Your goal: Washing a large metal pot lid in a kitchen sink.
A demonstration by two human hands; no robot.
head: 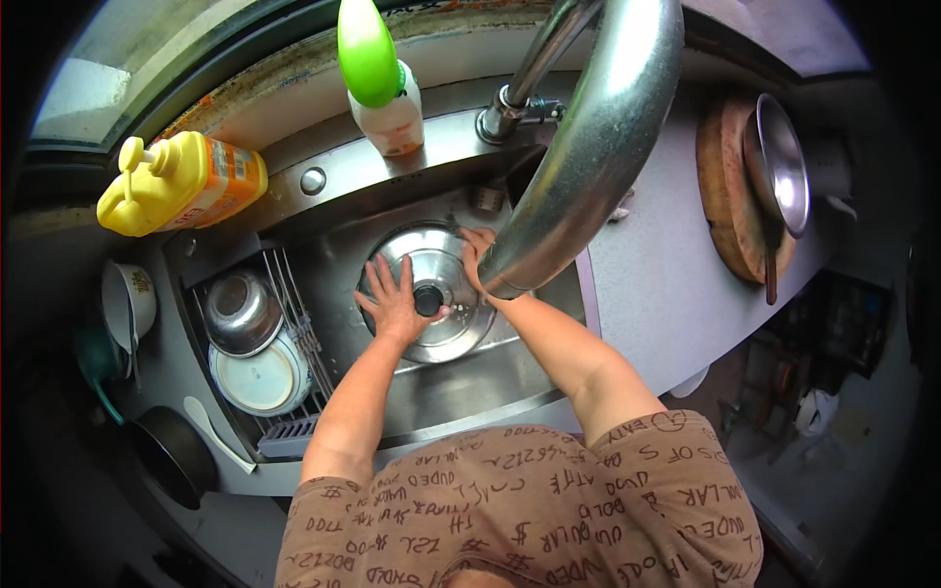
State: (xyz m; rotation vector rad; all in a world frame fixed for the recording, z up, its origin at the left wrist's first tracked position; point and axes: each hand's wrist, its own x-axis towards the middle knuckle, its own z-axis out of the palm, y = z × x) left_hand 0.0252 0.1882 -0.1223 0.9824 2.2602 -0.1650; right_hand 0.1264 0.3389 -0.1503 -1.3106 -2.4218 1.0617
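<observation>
A round metal pot lid [448, 334] with a black knob [428, 300] lies in the stainless steel sink [441, 397]. My left hand [395, 301] rests spread on the lid's left part, its thumb beside the knob. At the lid's upper right edge is my right hand [474, 246], partly hidden behind the thick metal faucet spout [588, 169]; whether its fingers grip the rim cannot be told. Small whitish spots or drops show on the lid near the knob.
Left in the sink, a dish rack [294, 434] holds a metal bowl [242, 309] and a plate [257, 375]. Behind stand a yellow pump bottle [184, 184] and a white bottle [390, 121]. A wooden cutting board [724, 184] and metal bowl [783, 165] are on the right counter.
</observation>
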